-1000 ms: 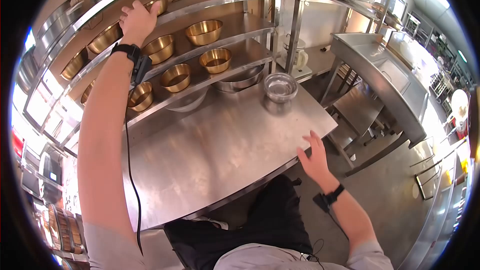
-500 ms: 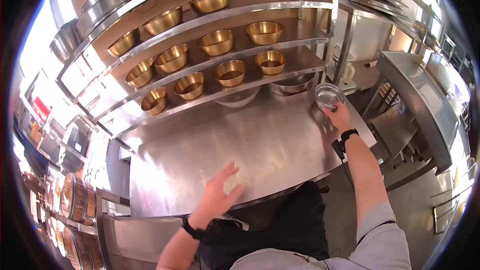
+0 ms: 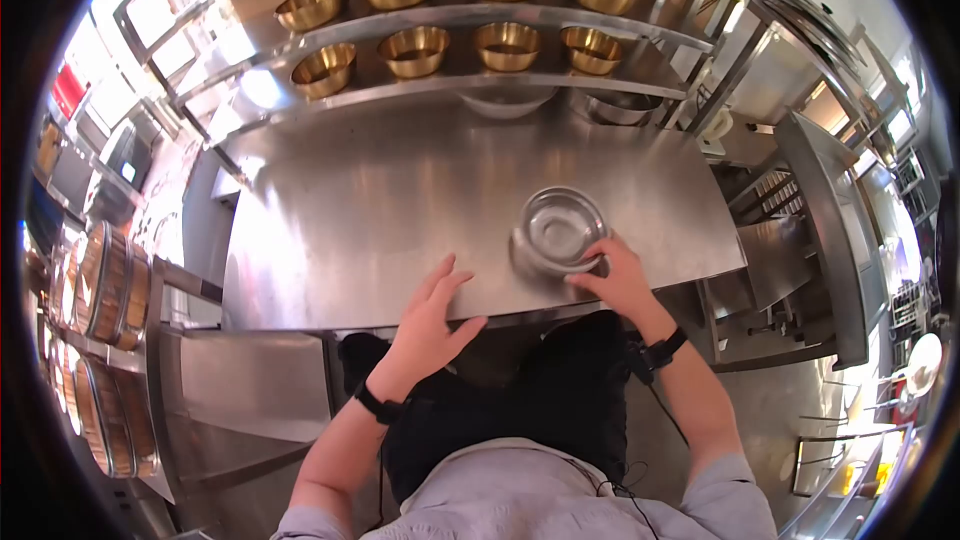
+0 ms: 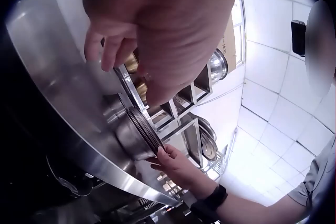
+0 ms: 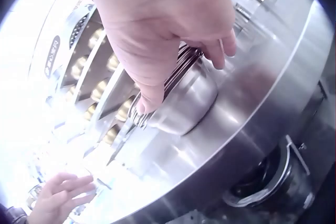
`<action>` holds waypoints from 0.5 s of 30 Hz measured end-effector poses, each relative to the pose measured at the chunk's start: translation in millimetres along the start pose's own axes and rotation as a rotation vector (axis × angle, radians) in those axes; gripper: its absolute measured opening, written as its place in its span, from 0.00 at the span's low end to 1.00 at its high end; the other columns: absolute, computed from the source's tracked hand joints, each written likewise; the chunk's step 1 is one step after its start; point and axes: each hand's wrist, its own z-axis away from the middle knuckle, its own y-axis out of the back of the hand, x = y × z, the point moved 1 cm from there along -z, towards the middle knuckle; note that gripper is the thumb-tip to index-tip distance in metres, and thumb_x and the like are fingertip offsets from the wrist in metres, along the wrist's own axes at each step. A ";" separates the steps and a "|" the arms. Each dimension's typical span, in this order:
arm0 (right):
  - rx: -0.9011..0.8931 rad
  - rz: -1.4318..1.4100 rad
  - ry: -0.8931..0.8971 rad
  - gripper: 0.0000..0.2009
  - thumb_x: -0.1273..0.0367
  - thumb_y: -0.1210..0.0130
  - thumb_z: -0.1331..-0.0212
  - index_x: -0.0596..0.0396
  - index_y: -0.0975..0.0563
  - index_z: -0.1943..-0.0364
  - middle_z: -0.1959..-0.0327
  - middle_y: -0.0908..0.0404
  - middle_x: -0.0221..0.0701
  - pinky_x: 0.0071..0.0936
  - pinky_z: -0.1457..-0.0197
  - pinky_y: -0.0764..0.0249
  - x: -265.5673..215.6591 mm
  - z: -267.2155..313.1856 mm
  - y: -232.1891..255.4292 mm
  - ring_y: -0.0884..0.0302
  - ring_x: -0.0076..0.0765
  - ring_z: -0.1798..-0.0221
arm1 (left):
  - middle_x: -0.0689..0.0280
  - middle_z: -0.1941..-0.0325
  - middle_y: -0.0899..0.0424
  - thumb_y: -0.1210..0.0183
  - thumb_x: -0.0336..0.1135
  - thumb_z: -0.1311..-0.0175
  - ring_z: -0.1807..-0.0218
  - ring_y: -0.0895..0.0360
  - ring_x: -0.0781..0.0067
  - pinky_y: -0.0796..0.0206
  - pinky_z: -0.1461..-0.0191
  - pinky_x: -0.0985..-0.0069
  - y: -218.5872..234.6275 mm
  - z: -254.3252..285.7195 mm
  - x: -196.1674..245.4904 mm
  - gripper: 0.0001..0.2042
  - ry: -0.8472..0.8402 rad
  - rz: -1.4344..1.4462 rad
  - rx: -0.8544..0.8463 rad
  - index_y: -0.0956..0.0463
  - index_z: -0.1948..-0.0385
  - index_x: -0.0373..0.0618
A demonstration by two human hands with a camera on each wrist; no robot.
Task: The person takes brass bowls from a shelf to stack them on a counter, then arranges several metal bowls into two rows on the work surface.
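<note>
The stack of steel bowls [image 3: 560,230] sat upright, mouth up — right hand [image 3: 615,280] gripped its rim; left hand [image 3: 430,325] lay flat, fingers spread, on the steel table [image 3: 350,210].

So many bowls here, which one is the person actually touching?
The silver bowl stack on the table, gripped at its rim by the right hand; the gold bowls sit untouched on shelves.

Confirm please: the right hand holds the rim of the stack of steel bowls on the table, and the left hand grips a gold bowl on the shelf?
Not quite. The left hand grips nothing: it rests flat on the table, as the head view shows. The right hand does hold the rim of the stack of steel bowls.
</note>
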 end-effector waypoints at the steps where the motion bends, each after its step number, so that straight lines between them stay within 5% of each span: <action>1: -0.058 -0.080 0.032 0.21 0.64 0.19 0.53 0.56 0.21 0.61 0.50 0.22 0.33 0.34 0.49 0.23 -14.6 7.0 -9.9 0.22 0.36 0.55 | 0.40 0.20 0.38 0.27 0.39 0.37 0.21 0.37 0.37 0.40 0.21 0.54 -3.2 -0.1 2.8 0.28 -0.024 -0.026 -0.010 0.25 0.35 0.47; 7: -0.200 -0.157 0.143 0.23 0.65 0.18 0.58 0.58 0.21 0.62 0.39 0.22 0.37 0.36 0.43 0.24 -54.4 28.7 -50.3 0.21 0.42 0.42 | 0.36 0.18 0.44 0.26 0.43 0.38 0.17 0.45 0.33 0.47 0.18 0.48 -15.4 6.5 -15.3 0.20 -0.226 -0.257 -0.012 0.15 0.46 0.50; 8: -0.265 -0.161 0.089 0.27 0.63 0.18 0.57 0.57 0.20 0.54 0.32 0.25 0.40 0.37 0.35 0.25 -48.3 29.3 -53.2 0.24 0.47 0.32 | 0.35 0.18 0.44 0.26 0.43 0.38 0.17 0.46 0.33 0.48 0.18 0.47 -17.3 8.7 -20.4 0.18 -0.222 -0.250 -0.004 0.14 0.48 0.49; 11: -0.190 -0.162 0.018 0.43 0.62 0.17 0.56 0.56 0.27 0.32 0.26 0.29 0.46 0.39 0.26 0.29 -50.6 34.0 -57.2 0.30 0.51 0.24 | 0.35 0.19 0.43 0.27 0.41 0.38 0.17 0.46 0.33 0.52 0.17 0.45 -16.5 11.1 -20.9 0.14 -0.203 -0.229 0.012 0.12 0.53 0.48; 15: -0.133 -0.212 -0.009 0.61 0.61 0.17 0.55 0.58 0.48 0.19 0.23 0.34 0.53 0.42 0.20 0.36 -45.3 42.0 -61.0 0.36 0.54 0.20 | 0.35 0.20 0.40 0.26 0.38 0.39 0.20 0.38 0.36 0.54 0.16 0.44 -14.6 9.1 -10.7 0.12 -0.156 -0.096 0.041 0.12 0.56 0.47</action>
